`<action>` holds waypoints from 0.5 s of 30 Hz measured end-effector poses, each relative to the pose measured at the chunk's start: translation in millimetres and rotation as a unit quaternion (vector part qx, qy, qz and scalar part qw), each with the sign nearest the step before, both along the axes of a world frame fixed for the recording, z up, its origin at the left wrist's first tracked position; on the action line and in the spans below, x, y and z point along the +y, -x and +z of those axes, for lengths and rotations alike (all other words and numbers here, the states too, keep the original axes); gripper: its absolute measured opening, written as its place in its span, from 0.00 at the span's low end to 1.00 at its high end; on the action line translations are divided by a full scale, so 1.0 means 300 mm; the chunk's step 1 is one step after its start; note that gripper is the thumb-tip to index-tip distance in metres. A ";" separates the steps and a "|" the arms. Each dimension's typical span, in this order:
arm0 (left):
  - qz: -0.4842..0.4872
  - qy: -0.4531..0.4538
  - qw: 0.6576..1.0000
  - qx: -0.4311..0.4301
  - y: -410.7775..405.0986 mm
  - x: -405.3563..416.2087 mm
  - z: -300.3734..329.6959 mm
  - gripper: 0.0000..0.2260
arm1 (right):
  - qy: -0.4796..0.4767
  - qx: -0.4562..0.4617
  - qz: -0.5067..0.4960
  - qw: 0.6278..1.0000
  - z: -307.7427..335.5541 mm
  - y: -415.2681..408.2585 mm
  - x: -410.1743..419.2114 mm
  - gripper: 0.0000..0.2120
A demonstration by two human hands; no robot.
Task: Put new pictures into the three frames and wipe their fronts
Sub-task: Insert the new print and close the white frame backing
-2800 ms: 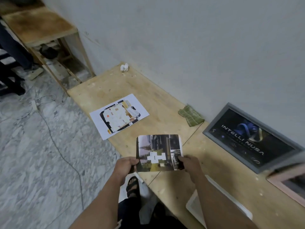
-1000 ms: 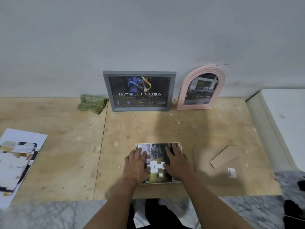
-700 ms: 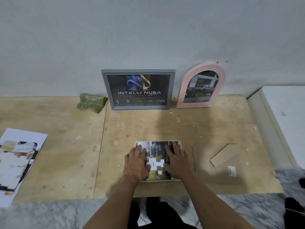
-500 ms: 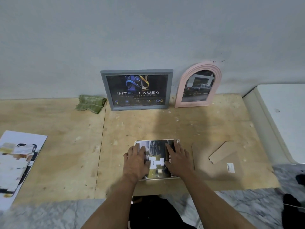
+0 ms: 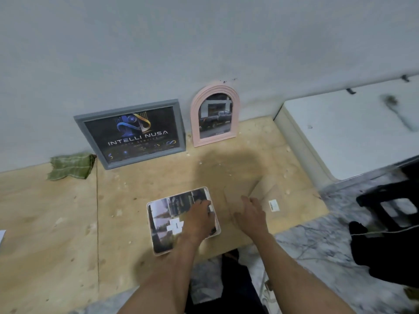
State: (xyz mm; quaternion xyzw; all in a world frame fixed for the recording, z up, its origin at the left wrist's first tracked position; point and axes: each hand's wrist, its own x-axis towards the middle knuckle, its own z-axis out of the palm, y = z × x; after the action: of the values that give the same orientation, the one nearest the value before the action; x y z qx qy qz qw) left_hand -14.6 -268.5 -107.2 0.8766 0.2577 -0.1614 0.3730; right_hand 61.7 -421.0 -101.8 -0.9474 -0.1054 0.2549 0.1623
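The white frame [image 5: 184,220] lies flat near the plywood bench's [image 5: 56,218] front edge, a print laid in it (blurred, its right part hidden by the left hand [image 5: 199,219]). That hand rests flat on it, fingers straight. Just right, the right hand [image 5: 251,215] lies open on the cardboard backing [image 5: 267,193], whose edges are hard to make out.

Cloth [image 5: 70,166] left of two frames [image 5: 136,134]

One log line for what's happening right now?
left hand flat on print in white frame | right hand open over cardboard backing | cloth untouched
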 end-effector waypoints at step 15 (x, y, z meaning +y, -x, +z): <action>0.252 0.112 0.952 0.131 -0.279 -0.280 -0.020 0.09 | -0.029 0.092 -0.229 0.969 -0.099 -0.348 -0.418 0.18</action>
State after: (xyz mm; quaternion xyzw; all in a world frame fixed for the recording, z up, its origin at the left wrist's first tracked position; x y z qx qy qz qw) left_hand 69.1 -352.5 -113.3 0.7068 0.4972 -0.2032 0.4604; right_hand 166.0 -546.4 -131.4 -0.9137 0.1225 0.2937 0.2526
